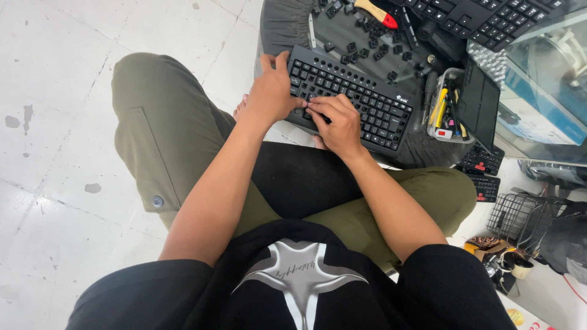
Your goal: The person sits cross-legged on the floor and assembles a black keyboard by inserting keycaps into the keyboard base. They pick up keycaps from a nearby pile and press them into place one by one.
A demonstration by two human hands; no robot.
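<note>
**Inspector:** Two hands on one keyboard [351,101]. It lies tilted across the seated person's crossed legs, far edge against a dark cloth [287,24] on the floor.

**Clerk:** Grip?

**Inspector:** The left hand [269,91] is clamped over the near left corner, thumb and fingers hooked on the top edge; I judge that it steadies the board. The right hand [336,122] is closed down, fingertips pinched on a key in the lower rows, just beside the left. What sits between the fingertips I cannot tell.

**Clerk:** Why on the lap?

**Inspector:** Likely to bring the keys close under the eyes and within reach of both hands.

**Clerk:** Loose parts?

**Inspector:** Many black keycaps [361,46] lie scattered on the cloth beyond the board, and a red-handled tool [376,12] among them.

**Clerk:** Containers?

**Inspector:** A clear tray [443,113] to the right holds yellow-handled and dark tools standing on end. A wire basket [520,217] lower right; contents not discernible. A second keyboard [483,18] lies at the top, and a dark tablet [480,104] leans beside the tray.
</note>
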